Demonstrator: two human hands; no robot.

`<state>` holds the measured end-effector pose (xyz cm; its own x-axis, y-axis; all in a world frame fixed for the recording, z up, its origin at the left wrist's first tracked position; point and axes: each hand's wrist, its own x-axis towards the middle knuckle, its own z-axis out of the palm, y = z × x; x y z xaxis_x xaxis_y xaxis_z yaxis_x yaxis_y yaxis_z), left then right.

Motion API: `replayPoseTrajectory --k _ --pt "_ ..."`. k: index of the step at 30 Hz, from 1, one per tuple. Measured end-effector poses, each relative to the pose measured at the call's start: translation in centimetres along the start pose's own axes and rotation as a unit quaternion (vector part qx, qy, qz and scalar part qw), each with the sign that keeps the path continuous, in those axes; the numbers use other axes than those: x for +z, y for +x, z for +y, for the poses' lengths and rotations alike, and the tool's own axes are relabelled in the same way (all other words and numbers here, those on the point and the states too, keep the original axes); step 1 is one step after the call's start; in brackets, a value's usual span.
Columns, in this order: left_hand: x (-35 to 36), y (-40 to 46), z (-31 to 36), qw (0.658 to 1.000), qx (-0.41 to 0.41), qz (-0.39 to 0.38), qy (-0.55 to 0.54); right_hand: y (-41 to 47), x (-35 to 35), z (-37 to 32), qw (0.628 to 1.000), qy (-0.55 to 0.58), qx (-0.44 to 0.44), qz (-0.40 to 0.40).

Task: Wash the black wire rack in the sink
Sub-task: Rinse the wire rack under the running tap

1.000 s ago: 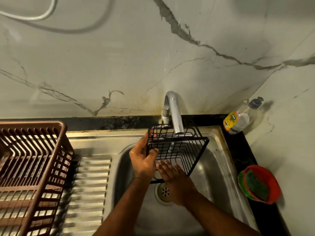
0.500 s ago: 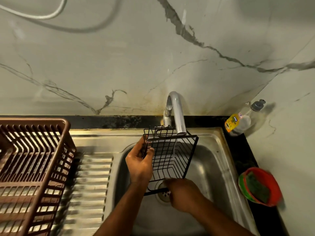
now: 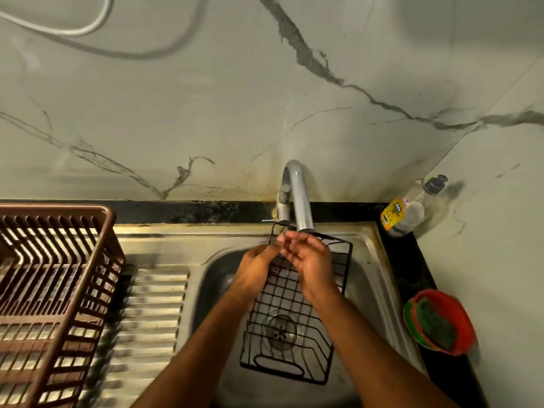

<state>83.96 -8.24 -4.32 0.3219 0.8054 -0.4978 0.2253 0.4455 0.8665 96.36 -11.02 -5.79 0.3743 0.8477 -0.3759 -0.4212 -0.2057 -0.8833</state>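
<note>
Black wire rack [image 3: 290,325] leans in the steel sink [image 3: 379,287], far end under the chrome tap [image 3: 300,198], seemingly for rinsing. Left hand [image 3: 253,272] and right hand [image 3: 312,260] meet there; grips unclear.

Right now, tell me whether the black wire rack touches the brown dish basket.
Apart. The head view shows the rack inside the sink, with ribbed drainboard separating it from the basket.
</note>
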Motion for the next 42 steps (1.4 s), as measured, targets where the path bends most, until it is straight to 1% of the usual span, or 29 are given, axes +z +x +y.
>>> replayPoseTrajectory --k 1,2,3,6,9,11,14,16,17,19,20,21,23,26,27,29,30,31,33,35,37,38,39,40,41,42 --pt "0.2 -0.2 -0.6 0.999 -0.018 -0.005 -0.029 0.6 0.4 -0.2 0.995 0.086 0.041 0.004" --pt "0.3 -0.2 -1.3 0.998 -0.038 0.004 -0.059 0.8 0.6 0.1 0.990 0.113 0.079 0.002" --pt "0.4 -0.4 -1.8 0.995 -0.055 0.018 -0.084 0.5 0.8 0.6 0.988 0.106 0.113 -0.014" --pt "0.2 -0.6 -3.0 0.986 -0.094 0.046 -0.133 -1.3 0.5 2.7 0.976 0.041 0.208 -0.051" --pt "-0.1 -0.6 -3.8 0.979 -0.119 0.059 -0.157 -3.0 -0.7 4.0 0.958 -0.019 0.283 -0.041" --pt "-0.3 -0.4 -4.0 0.978 -0.115 0.064 -0.164 -4.3 -1.7 4.9 0.936 -0.102 0.334 -0.036" --pt "-0.5 -0.2 -3.7 0.978 -0.101 0.069 -0.169 -6.2 -2.1 5.8 0.892 -0.222 0.389 -0.057" --pt "-0.4 -0.1 -3.9 0.980 -0.098 0.062 -0.161 -6.3 -1.7 5.8 0.869 -0.291 0.394 -0.065" --pt "-0.3 -0.3 -4.0 0.980 -0.097 0.059 -0.163 -6.0 -1.5 5.6 0.856 -0.330 0.390 -0.081" --pt "0.0 -0.4 -4.3 0.982 -0.084 0.063 -0.160 -4.8 -1.0 4.8 0.839 -0.390 0.360 -0.117" --pt "0.1 -0.5 -4.5 0.983 -0.079 0.060 -0.153 -3.8 -0.6 4.1 0.846 -0.400 0.329 -0.124" --pt "0.2 -0.6 -4.6 0.985 -0.076 0.056 -0.143 -2.6 -0.2 3.5 0.861 -0.403 0.288 -0.115" --pt "0.4 -1.0 -4.4 0.987 -0.077 0.039 -0.134 -0.1 1.0 2.0 0.896 -0.387 0.209 -0.057" --pt "0.7 -1.5 -4.2 0.987 -0.078 0.036 -0.135 2.3 2.4 1.2 0.938 -0.309 0.155 0.002" --pt "0.6 -1.5 -4.0 0.988 -0.073 0.044 -0.132 2.4 2.5 1.4 0.952 -0.263 0.156 0.015" --pt "0.3 -1.3 -4.0 0.990 -0.059 0.053 -0.119 1.6 2.2 2.1 0.973 -0.129 0.190 0.026" --pt "0.0 -1.1 -4.1 0.991 -0.054 0.057 -0.108 0.9 1.8 2.5 0.972 -0.085 0.219 0.021" --pt "-0.2 -1.0 -4.1 0.991 -0.052 0.064 -0.101 0.1 1.1 2.9 0.964 -0.079 0.253 0.014" --pt "-0.6 -0.7 -4.4 0.989 -0.058 0.085 -0.102 -2.0 -0.3 4.0 0.937 -0.136 0.323 -0.002" --pt "-1.1 -0.3 -4.5 0.988 -0.050 0.102 -0.104 -4.1 -1.5 5.5 0.898 -0.229 0.375 -0.035" --pt "-1.1 -0.1 -4.5 0.989 -0.039 0.094 -0.106 -5.5 -2.2 6.7 0.859 -0.318 0.394 -0.076" --pt "-1.0 -0.1 -4.6 0.990 -0.038 0.090 -0.104 -5.6 -2.3 7.0 0.847 -0.347 0.394 -0.085" --pt "-0.9 -0.1 -4.6 0.990 -0.038 0.092 -0.101 -5.4 -2.3 6.9 0.841 -0.362 0.392 -0.086" --pt "-0.8 -0.1 -4.7 0.989 -0.037 0.098 -0.106 -5.0 -2.2 6.5 0.844 -0.367 0.383 -0.081" --pt "-0.9 -0.1 -4.7 0.987 -0.034 0.107 -0.117 -4.3 -2.0 5.9 0.856 -0.358 0.366 -0.070" --pt "-1.0 0.0 -4.7 0.985 -0.032 0.113 -0.129 -3.6 -1.8 5.1 0.876 -0.335 0.343 -0.051"
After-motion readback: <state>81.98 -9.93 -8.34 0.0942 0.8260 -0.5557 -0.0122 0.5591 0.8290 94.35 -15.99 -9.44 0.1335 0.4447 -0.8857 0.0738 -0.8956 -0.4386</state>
